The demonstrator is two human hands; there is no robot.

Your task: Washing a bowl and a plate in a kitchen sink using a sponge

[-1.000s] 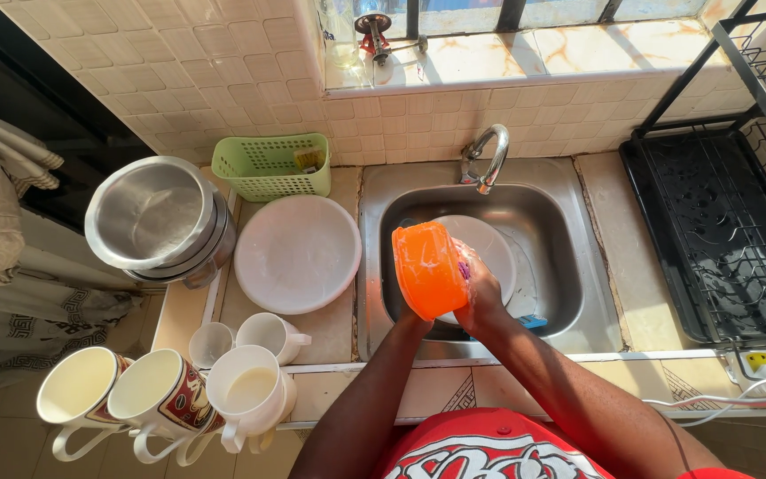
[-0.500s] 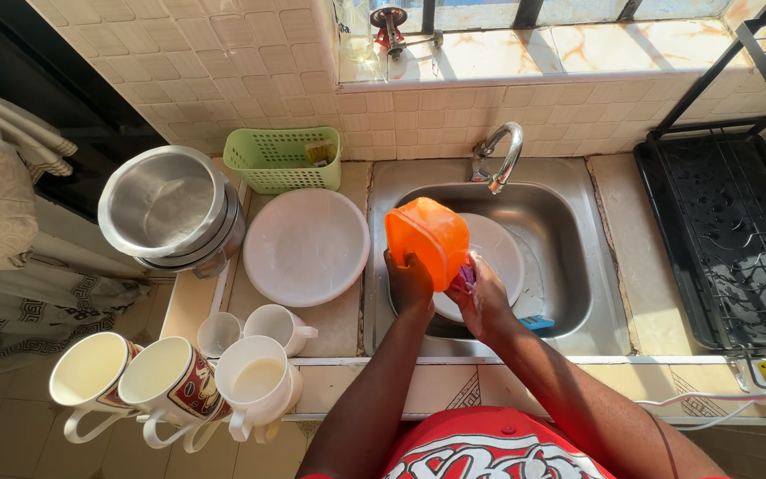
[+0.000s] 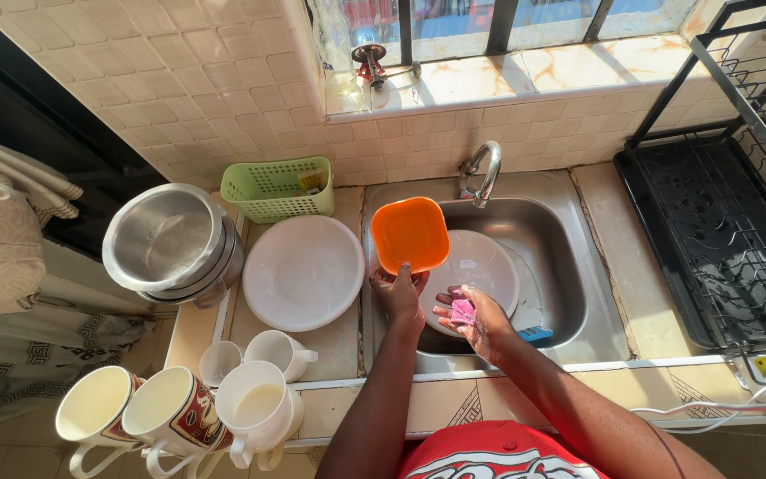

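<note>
well left of the hands, three mugs [image 3: 170, 412] hang at the counter edge, steel pots [image 3: 170, 241] stacked beyond them; just left of the left hand lies a white plate [image 3: 303, 270]; the left hand [image 3: 398, 295] grips the lower rim of an orange square bowl [image 3: 410, 233], tilted above the sink [image 3: 551, 239]; beside it the right hand [image 3: 476, 318] closes on a pink sponge [image 3: 462, 311] over a white plate in the basin [image 3: 480, 266]; far right stands a black dish rack [image 3: 711, 239].

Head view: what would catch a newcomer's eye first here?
The bright orange square plate, held up over the steel sink by the left hand, stands out most. Beside it the right hand grips a pink sponge above a white plate in the basin. Left of the sink lie a large white plate and stacked steel pots.
</note>
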